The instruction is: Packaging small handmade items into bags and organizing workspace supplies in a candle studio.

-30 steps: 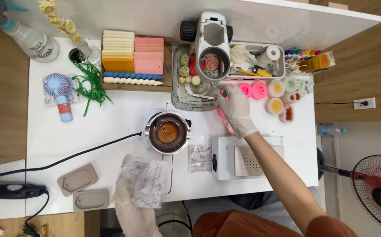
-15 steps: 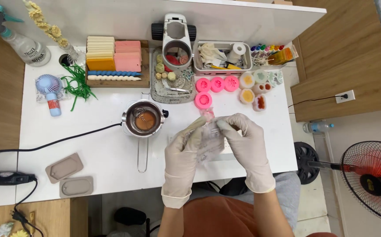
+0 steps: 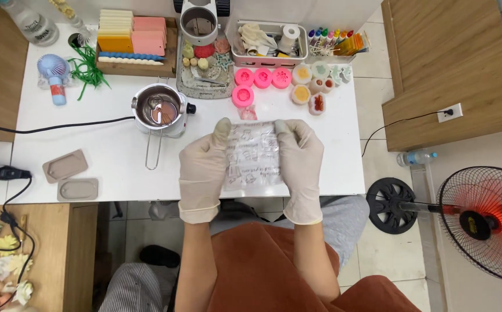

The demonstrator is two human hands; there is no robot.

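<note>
Both gloved hands hold one thing between them: a small clear plastic bag (image 3: 252,156) printed with dark drawings, lifted off the white table (image 3: 100,144) and kept near the person's body. The left hand (image 3: 203,167) grips the bag's left edge, thumb on the front near the upper corner, fingers curled behind it; the right hand (image 3: 300,164) does the same on the right edge, so both are closed on the bag and neither is nearer to it than the other. The bag hangs flat, facing up toward the camera, its long axis running away from the body, with the top edge between the two thumbs and the bottom edge down by the palms. What is inside, if anything, cannot be told. Just beyond the fingertips lies a pink round mould (image 3: 242,95), with more pink and orange moulds in a row farther off and to the right. Beyond the left hand, slightly to its left, stands a small metal melting pot (image 3: 159,110) with its wire handle pointing back toward the person. Two grey flat moulds (image 3: 71,176) lie well to the left of the left hand.
</note>
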